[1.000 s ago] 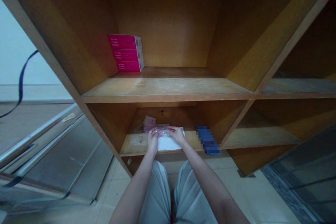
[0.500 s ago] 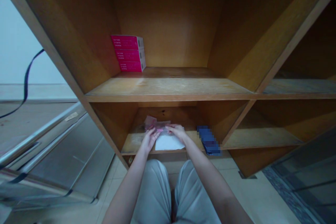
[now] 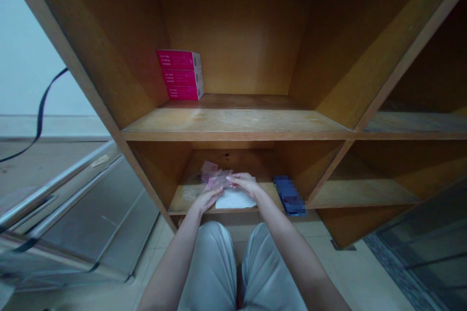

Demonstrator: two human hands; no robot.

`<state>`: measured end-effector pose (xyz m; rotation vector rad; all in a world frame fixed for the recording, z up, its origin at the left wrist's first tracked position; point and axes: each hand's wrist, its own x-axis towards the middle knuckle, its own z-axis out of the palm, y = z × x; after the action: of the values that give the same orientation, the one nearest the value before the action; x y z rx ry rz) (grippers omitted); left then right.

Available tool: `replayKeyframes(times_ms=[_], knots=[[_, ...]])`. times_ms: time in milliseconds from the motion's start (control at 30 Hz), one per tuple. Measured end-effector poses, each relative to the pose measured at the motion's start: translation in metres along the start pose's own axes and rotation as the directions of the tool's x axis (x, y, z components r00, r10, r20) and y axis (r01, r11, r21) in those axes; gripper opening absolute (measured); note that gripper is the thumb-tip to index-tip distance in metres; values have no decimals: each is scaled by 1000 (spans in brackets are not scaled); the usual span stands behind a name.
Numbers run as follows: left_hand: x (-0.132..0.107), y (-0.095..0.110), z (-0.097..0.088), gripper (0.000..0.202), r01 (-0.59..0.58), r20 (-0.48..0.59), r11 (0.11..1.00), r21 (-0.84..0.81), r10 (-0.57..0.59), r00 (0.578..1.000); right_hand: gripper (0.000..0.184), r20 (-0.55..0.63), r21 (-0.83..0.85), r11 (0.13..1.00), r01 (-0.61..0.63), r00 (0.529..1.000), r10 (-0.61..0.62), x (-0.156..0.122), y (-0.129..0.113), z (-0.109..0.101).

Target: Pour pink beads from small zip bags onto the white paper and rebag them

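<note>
The right hand [image 3: 248, 184] has its fingers drawn together on the right end of a clear packet with pink markings [image 3: 220, 180]. The left hand [image 3: 206, 199] has its fingers loosely bent at the packet's near edge; whether they grip it I cannot tell. The packet is above the lower shelf [image 3: 182, 198], with a white sheet [image 3: 235, 198] to its near right and a pinkish stack [image 3: 209, 167] at its far left. Well to the right lies a blue item [image 3: 289, 195], its details blurred. Three magenta boxes [image 3: 181, 76] stand stacked at left on the upper shelf [image 3: 251, 119].
</note>
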<state>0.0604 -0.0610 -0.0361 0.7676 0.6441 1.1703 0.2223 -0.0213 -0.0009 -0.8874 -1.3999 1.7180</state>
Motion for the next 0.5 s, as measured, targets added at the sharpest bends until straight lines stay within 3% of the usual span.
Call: replayKeyframes(times_ms=[133, 333, 500], knots=[[0, 0, 0, 40, -23, -32, 999, -32, 22, 999, 31, 9, 6, 1000, -17, 1000, 17, -2, 3, -3], [-3, -2, 0, 53, -16, 19, 1000, -18, 16, 1000, 29, 55, 5, 999, -32, 998, 32, -2, 7, -6], [-2, -2, 3, 62, -79, 21, 996, -39, 80, 997, 26, 73, 45, 998, -45, 996, 41, -5, 3, -4]])
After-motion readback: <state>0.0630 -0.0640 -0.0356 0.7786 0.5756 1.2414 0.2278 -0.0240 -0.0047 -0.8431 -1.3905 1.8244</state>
